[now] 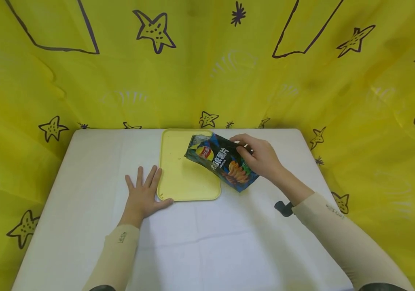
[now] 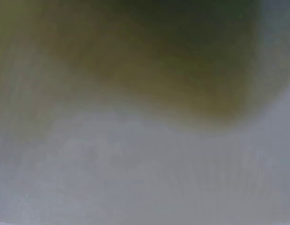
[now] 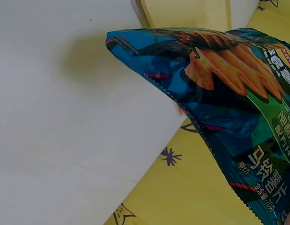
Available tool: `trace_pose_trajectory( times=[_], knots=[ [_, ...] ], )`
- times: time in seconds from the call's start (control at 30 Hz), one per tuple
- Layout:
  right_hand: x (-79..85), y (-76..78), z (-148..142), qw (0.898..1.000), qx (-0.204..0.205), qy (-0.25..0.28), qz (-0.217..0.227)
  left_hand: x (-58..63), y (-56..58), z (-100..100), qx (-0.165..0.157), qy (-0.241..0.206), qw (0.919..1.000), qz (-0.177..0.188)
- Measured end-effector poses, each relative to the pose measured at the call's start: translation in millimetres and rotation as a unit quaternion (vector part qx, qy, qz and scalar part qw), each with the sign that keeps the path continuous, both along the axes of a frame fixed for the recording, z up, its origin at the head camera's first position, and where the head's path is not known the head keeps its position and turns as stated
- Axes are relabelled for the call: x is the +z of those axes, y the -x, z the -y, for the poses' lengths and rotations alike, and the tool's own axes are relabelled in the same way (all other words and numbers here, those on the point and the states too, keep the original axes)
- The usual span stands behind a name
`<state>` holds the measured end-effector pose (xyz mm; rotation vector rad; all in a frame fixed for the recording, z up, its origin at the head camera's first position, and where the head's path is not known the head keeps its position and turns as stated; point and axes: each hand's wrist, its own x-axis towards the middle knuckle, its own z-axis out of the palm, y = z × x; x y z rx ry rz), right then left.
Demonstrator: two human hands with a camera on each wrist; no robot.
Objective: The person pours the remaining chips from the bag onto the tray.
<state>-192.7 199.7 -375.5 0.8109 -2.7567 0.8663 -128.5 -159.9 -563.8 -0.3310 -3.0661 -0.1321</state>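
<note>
My right hand (image 1: 260, 155) grips a dark blue potato chip bag (image 1: 225, 161) by its long upper edge, thumb on the printed front. The bag is tilted, its silvery torn end pointing left over the yellow tray (image 1: 178, 178). In the right wrist view the bag (image 3: 219, 89) fills the right side, with only a sliver of a finger at the corner. My left hand (image 1: 142, 196) lies flat with fingers spread, touching the tray's left edge and near corner. A few small crumbs are on the tray. The left wrist view is too blurred to make out the hand.
The tray lies on a white cloth-covered table (image 1: 200, 250). Yellow curtains (image 1: 193, 81) with starfish drawings enclose the back and both sides. A dark strap end (image 1: 284, 209) hangs by the right sleeve.
</note>
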Motion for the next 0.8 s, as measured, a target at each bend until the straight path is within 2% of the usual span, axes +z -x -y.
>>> trace_pose_trajectory(
  times=[0.2,0.47,0.8],
  knots=[
    [4.4,3.3,3,0.999,0.016,-0.028,-0.028,1.4,1.3,-1,0.007,0.006,0.9999,0.003],
    [8.8,6.2,5,0.996,0.028,-0.050,-0.063,-2.4,4.7,0,0.007,0.018,0.9998,0.011],
    [14.8,9.2,12,0.994,0.036,-0.078,-0.070,-5.6,3.2,1,0.003,0.011,0.9996,0.026]
  ],
)
